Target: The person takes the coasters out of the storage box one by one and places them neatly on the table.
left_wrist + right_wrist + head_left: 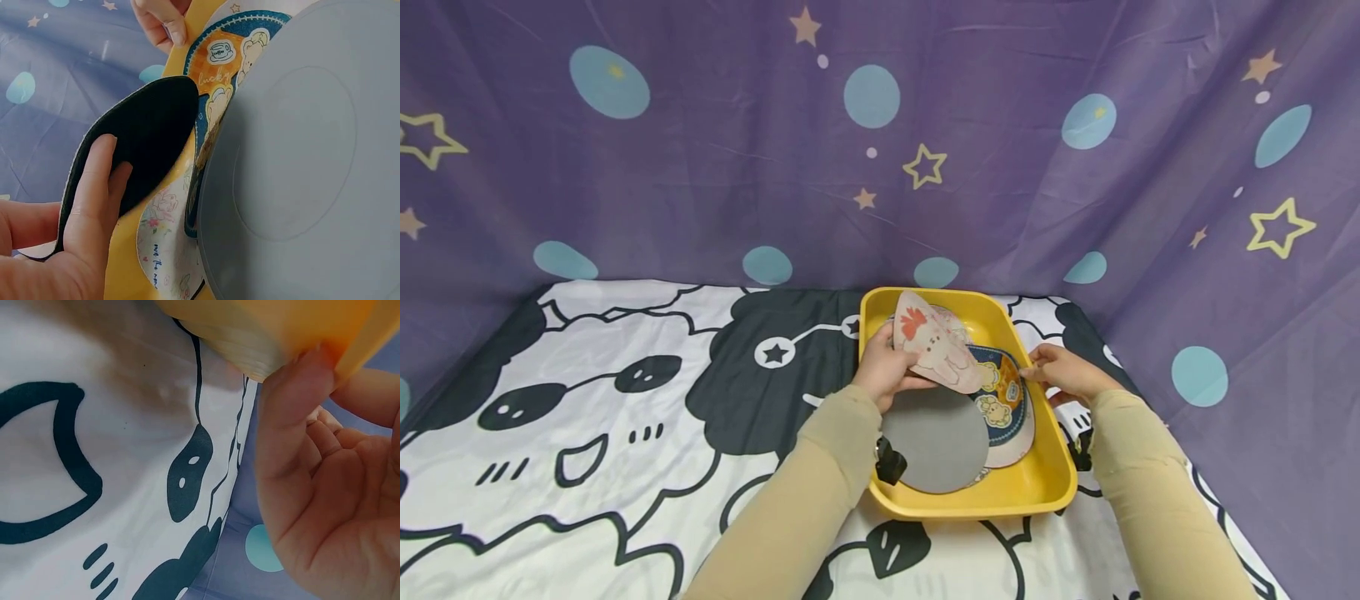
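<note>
My left hand holds a pink round pad with a rabbit print, tilted above a yellow tray. In the left wrist view, its dark underside faces the camera, with fingers along it and the thumb on the other side. My right hand pinches the tray's right rim; the right wrist view shows thumb and fingers on the yellow wall. Inside the tray, a grey disc overlaps a blue pad with bear pictures. A pale pad shows beneath the blue one.
A white flowered pad lies partly hidden in the tray. The tray stands on a black-and-white cartoon cloth. Behind and to the right hangs a purple curtain with stars and blue spots.
</note>
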### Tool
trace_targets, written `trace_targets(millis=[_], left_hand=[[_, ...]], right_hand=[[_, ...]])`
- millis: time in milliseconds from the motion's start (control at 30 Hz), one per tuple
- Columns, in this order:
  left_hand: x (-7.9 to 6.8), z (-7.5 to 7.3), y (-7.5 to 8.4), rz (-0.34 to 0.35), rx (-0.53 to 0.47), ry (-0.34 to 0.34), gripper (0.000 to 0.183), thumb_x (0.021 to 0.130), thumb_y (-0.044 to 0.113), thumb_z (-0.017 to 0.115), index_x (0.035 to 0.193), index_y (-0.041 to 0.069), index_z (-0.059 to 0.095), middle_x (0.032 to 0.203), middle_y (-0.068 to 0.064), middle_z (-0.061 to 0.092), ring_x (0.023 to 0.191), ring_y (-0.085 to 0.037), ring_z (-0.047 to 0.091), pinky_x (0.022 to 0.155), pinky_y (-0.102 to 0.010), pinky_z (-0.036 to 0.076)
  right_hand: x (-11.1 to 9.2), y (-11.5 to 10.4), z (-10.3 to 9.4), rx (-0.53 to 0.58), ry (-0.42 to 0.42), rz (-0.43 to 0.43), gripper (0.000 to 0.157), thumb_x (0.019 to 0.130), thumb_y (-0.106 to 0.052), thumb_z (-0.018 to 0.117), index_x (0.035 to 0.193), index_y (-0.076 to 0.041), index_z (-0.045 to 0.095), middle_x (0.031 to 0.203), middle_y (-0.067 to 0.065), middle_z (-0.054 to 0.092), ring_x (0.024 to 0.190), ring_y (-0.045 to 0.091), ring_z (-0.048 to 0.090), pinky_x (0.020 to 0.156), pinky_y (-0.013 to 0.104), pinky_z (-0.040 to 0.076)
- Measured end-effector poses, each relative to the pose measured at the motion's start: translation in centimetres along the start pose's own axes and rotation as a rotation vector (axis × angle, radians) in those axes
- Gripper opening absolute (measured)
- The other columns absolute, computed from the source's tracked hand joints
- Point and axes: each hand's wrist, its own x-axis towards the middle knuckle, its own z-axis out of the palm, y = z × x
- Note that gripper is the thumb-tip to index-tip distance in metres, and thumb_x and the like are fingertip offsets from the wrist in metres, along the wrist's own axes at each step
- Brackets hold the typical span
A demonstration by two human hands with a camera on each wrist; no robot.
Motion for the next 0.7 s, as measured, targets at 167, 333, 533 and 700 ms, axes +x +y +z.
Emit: trace_targets(millis=[167,333,533,700], left_hand=[[-0.3,-0.1,0.4,0.008,0.048,0.033,0.061,0.090,-0.015,0.045,0.145,0.010,0.043,0.124,-0.025,0.061,0.093,-0.035,0.072,0.070,-0.045,0.062],[-0.7,-0.3,0.8,0.008,0.090,0.068,0.062,0.089,-0.017,0.044,0.145,0.008,0.046,0.120,-0.026,0.064,0.092,-0.036,0.072,0.068,-0.042,0.062],[-0.8,-0.4,0.8,0.001,0.113,0.084,0.062,0.087,-0.018,0.041,0.144,0.006,0.047,0.120,-0.026,0.064,0.093,-0.035,0.072,0.070,-0.041,0.062],[-1.1,-0.4,1.0,0.026,0.127,0.091,0.061,0.084,-0.019,0.037,0.141,0.002,0.049,0.114,-0.024,0.067,0.086,-0.031,0.074,0.068,-0.040,0.062]], right_hand=[[0.0,0.2,0.0,-0.002,0.001,-0.005,0.026,0.100,-0.018,0.056,0.115,0.002,0.048,0.088,0.004,0.057,0.073,0.015,0.053,0.059,0.028,0.053],[0.2,0.1,-0.1,-0.005,0.005,0.016,0.026,0.101,-0.018,0.055,0.117,0.001,0.047,0.091,0.005,0.058,0.074,0.015,0.054,0.061,0.027,0.053],[0.2,0.1,-0.1,-0.007,0.008,0.014,0.026,0.100,-0.019,0.056,0.116,0.001,0.047,0.090,0.005,0.058,0.074,0.015,0.054,0.060,0.027,0.053],[0.3,0.3,-0.1,-0.005,0.009,0.007,0.026,0.100,-0.018,0.056,0.116,0.001,0.048,0.089,0.005,0.057,0.074,0.015,0.054,0.060,0.027,0.053]])
